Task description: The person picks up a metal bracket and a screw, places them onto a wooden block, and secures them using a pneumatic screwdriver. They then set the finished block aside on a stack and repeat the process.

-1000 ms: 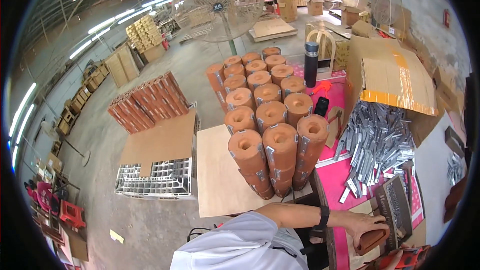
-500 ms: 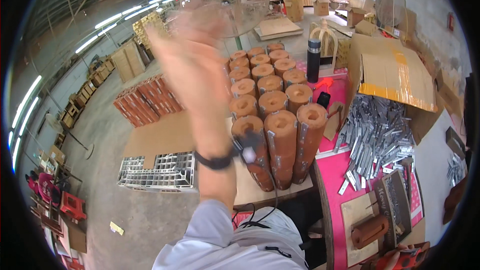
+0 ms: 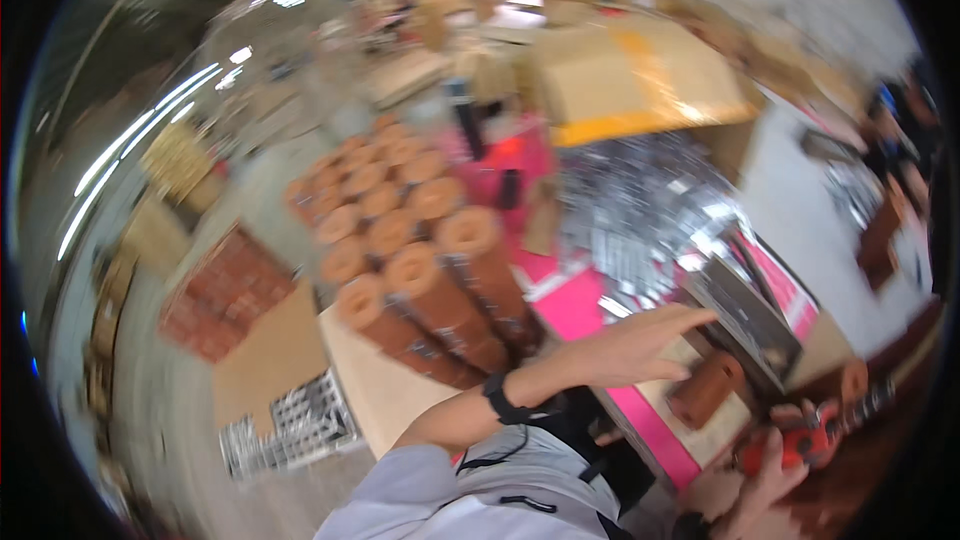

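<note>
My left hand (image 3: pixel 640 345) reaches across to the right, its fingers stretched out with nothing in them. Just past it lies a short reddish-brown grooved cylinder (image 3: pixel 708 388) on a pale board (image 3: pixel 722 437). At the lower right my right hand (image 3: pixel 775 475) is closed around a red power drill (image 3: pixel 815 440), whose dark front end points to the right. Behind the cylinder is a narrow open cardboard box (image 3: pixel 745 320); blur hides what is inside. Motion smears much of the picture.
Tall brown cylinders (image 3: pixel 430 270) stand in rows at the left. A heap of flat metal pieces (image 3: pixel 640 210) spills from a large carton (image 3: pixel 640 70). A dark bottle (image 3: pixel 465 120) stands behind. Another person's arm (image 3: pixel 905 210) shows at the right rim.
My left hand has come down from high above the cylinder rows and swung right, over the pink table. The view has turned right, bringing my right hand and the drill further in.
</note>
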### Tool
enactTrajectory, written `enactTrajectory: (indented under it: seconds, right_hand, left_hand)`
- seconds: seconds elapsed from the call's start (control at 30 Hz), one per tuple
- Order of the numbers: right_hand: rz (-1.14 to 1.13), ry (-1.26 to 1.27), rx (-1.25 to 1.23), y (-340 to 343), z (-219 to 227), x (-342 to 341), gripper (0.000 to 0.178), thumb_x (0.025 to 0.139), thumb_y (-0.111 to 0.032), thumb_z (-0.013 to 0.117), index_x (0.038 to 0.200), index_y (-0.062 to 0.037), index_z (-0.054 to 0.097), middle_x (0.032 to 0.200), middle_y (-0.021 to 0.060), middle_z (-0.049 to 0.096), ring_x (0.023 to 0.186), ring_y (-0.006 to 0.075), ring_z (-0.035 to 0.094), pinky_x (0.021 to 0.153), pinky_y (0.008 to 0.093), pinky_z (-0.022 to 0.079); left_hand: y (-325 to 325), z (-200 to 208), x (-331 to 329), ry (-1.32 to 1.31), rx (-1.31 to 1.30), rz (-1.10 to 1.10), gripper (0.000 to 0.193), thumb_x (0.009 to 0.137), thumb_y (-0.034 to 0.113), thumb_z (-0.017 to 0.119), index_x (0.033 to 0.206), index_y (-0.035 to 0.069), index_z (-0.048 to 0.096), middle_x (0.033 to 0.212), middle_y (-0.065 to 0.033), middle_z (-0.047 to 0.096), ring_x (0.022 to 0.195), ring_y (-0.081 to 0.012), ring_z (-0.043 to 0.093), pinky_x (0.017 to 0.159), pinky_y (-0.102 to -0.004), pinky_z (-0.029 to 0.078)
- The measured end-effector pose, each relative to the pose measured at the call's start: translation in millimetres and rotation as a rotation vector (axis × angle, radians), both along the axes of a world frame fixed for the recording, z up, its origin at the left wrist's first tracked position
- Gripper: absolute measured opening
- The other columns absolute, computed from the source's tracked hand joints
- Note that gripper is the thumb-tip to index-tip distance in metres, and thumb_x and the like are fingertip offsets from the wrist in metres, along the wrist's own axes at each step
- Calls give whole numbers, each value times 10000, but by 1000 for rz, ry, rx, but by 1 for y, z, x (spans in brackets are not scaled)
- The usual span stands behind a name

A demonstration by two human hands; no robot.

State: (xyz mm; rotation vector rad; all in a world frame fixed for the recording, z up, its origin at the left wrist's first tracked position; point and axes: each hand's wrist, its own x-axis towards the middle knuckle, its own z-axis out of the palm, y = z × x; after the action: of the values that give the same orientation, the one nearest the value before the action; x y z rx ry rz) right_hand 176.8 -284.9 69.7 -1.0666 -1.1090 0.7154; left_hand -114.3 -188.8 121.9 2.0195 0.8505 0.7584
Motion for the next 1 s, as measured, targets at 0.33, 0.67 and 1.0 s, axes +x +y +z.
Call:
enactTrajectory:
  seconds: [0.33, 0.67, 1.0]
  right_hand:
    - [-101, 1, -62, -5, 41, -30, 549, 754, -22, 702, 1229, 5, 428, 983, 189, 625, 729, 199, 643, 663, 310, 538]
    - [-106, 91, -115, -8, 49, -49, 429, 759, 12, 696, 1123, 82, 479, 920, 152, 637, 766, 166, 619, 719, 309, 518]
    - [-163, 64, -117, -3, 46, -56, 395, 746, 8, 707, 1088, 64, 518, 942, 132, 642, 799, 133, 601, 734, 291, 505]
  left_hand:
    - [32, -71, 62, 315, 6, -187, 1184, 620, 408, 852, 1505, 83, 135, 1530, -226, 155, 1408, -416, 194, 1140, -469, 252]
    - [37, -86, 68, 257, 0, -285, 1080, 652, 358, 833, 1467, 8, 217, 1467, -258, 240, 1362, -421, 270, 1128, -443, 287]
    - [40, -89, 66, 273, 78, -263, 1066, 653, 411, 820, 1464, 30, 242, 1446, -229, 277, 1341, -398, 297, 1123, -442, 298]
